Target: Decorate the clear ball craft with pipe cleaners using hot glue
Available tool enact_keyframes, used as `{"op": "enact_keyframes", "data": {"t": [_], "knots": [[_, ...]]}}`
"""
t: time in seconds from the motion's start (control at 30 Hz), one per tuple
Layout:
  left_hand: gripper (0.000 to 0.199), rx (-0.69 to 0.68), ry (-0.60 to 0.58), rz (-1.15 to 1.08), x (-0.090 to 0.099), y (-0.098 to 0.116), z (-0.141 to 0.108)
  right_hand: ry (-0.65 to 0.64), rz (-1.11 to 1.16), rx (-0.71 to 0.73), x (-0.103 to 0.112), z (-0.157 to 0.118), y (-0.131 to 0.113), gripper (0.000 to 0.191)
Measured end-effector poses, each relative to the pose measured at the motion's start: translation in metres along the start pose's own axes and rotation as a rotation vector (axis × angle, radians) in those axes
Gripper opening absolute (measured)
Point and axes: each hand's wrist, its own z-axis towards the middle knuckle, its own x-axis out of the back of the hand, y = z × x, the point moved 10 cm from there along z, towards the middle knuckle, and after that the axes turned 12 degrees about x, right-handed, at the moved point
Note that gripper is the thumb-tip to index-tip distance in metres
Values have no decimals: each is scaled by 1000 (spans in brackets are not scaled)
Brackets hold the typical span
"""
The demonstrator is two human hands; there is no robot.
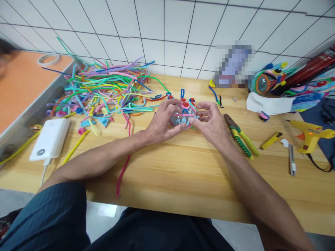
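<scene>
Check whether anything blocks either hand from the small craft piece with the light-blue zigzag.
Nothing visible does. The left hand and right hand are right at the craft piece, one on each side. The pliers lie off to the right and the pile of fuzzy stems to the left, neither in between.

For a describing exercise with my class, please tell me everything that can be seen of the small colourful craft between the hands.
The small craft looks roundish, apparently made of fuzzy stems. A pink strip crosses it, a pale blue zigzag runs below, and a red blob ringed in pink sits above. The left hand and right hand flank it, the right thumb seeming to touch its edge. Whether it rests on the wooden table or is lifted cannot be told.
</scene>
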Motion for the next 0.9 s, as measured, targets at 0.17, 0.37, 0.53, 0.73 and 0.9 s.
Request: {"op": "enact_keyframes", "data": {"t": [0.17, 0.37, 0.53, 0.73, 0.9], "knots": [[37, 108, -91, -144, 9, -10, 12, -18, -7, 19, -2, 0, -5, 61], [45, 204, -246, -133, 10, -19, 21, -22, -14, 5, -2, 1, -4, 60], [56, 298, -277, -207, 1, -28, 17, -26, -34, 15, -4, 1, -9, 59], [49, 248, -210, -269, -2, -33, 15, 60, -223, 94, 1, -4, -23, 57], [49, 247, -173, -260, -1, -39, 12, 99, -305, 18, 0, -12, -16, 52]]}}
